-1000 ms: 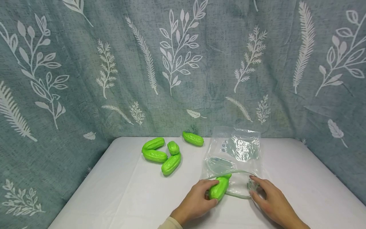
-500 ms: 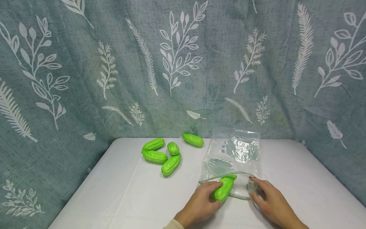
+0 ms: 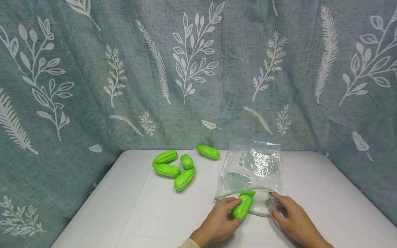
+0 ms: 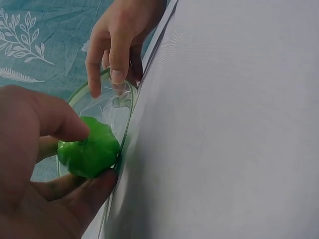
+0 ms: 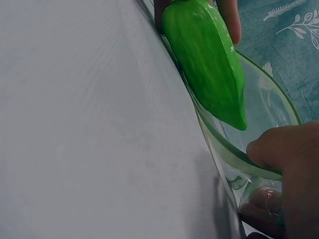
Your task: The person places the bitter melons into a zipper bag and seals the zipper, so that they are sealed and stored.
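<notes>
A green, ridged bitter melon [image 3: 243,205] is held between the thumb and fingers of my left hand [image 3: 218,219], its pointed tip inside the mouth of a clear zip bag [image 3: 229,168]. In the right wrist view the held bitter melon [image 5: 207,64] leans over the bag's green-edged rim [image 5: 227,142]. My right hand [image 3: 293,215] holds the right side of the bag's mouth, which gapes toward me. Its thumb [image 5: 271,147] lies against the rim, with fingers seen through the plastic. From the left wrist, the melon's lobed end [image 4: 89,149] shows between the fingers.
Several more green bitter melons lie on the white table [image 3: 124,203]: a cluster at left with one melon [image 3: 184,179] nearest me, and a lone melon [image 3: 208,152] near the back edge. Behind the table hangs a leaf-patterned curtain [image 3: 139,69].
My left hand has carried the bitter melon slightly right, further into the bag's mouth. The right hand keeps its hold on the bag, and the other melons lie as before.
</notes>
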